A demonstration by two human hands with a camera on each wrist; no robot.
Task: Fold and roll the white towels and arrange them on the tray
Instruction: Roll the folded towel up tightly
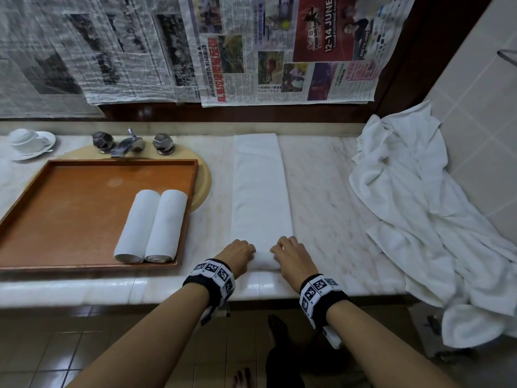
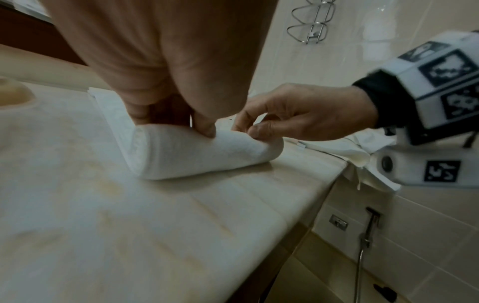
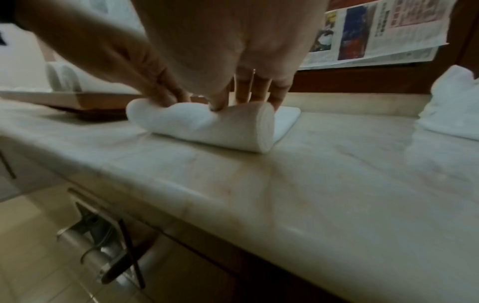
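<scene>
At nine to ten o'clock of the marble counter, a white cup on a white saucer sits at the far left, with a dark metal faucet with faceted knobs just to its right. In front of these lies the rectangular orange-brown wooden tray, resting partly over a pale round basin. Two rolled white towels lie side by side, touching, in the tray's right part, their spiral ends toward the near rim.

At the centre, a long white towel folded into a narrow strip stretches from twelve o'clock at the back wall toward six o'clock at the counter's near edge. Its near end is wound into a short thick roll. The left hand presses down on the roll's left half, fingers curled over the top with the thumb dug into the cloth. The right hand holds the right half, fingers bent over the roll and the thumb pushing a dent into it. The two hands sit near each other without touching.

At three o'clock, a heap of crumpled white towels spreads against the tiled side wall and hangs over the counter's near edge. Sheets of newspaper cover the wall at twelve o'clock.
</scene>
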